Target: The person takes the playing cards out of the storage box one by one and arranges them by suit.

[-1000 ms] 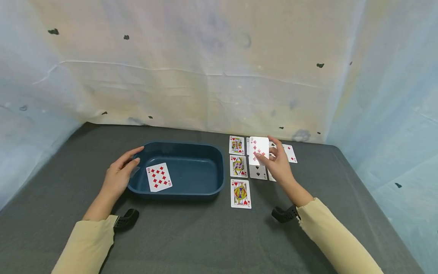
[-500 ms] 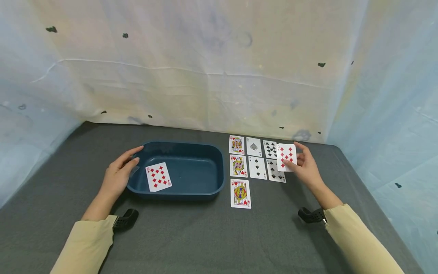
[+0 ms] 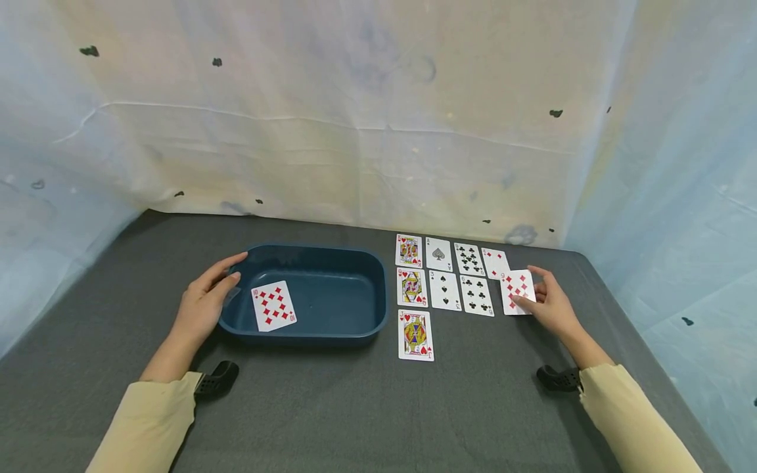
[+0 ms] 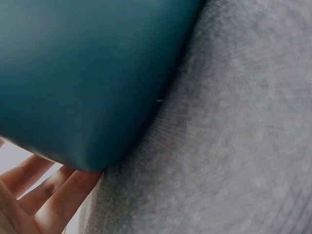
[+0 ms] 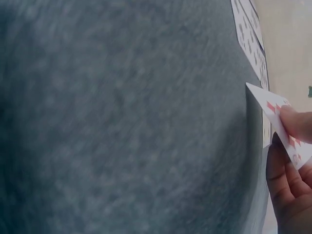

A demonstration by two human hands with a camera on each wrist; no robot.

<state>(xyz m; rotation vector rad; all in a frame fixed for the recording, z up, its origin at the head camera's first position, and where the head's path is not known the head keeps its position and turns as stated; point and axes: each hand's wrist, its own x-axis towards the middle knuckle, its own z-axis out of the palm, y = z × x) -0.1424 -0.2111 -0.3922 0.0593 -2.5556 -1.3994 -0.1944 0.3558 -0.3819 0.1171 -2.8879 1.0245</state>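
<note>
In the head view my left hand (image 3: 204, 302) grips the left end of a dark blue plastic tub (image 3: 331, 338), thumb and index finger at its rim. The left wrist view has its fingers (image 4: 63, 200) against the outside wall of the tub. A ten of diamonds (image 3: 275, 305) lies face up inside, toward the left. My right hand (image 3: 552, 302) pinches a diamond playing card (image 3: 516, 289) between thumb and fingers, right of the six of clubs (image 3: 476, 295). Tilted above the cloth in the right wrist view, that card overlaps the diamond card (image 3: 495, 261) behind it in the head view.
Face-up cards stand in columns right of the tub: king (image 3: 409, 251), queen (image 3: 412, 287) and jack of hearts (image 3: 416, 335), then ace (image 3: 439, 253) and three of spades (image 3: 445, 290), then another club card (image 3: 469, 259). A grey cloth (image 3: 355, 407) covers the table; pale sheeting (image 3: 355, 131) hangs behind.
My right hand has carried the diamond card rightward across the rows and lowered it beside the six of clubs, uncovering the cards it hid. The left hand and tub have stayed put.
</note>
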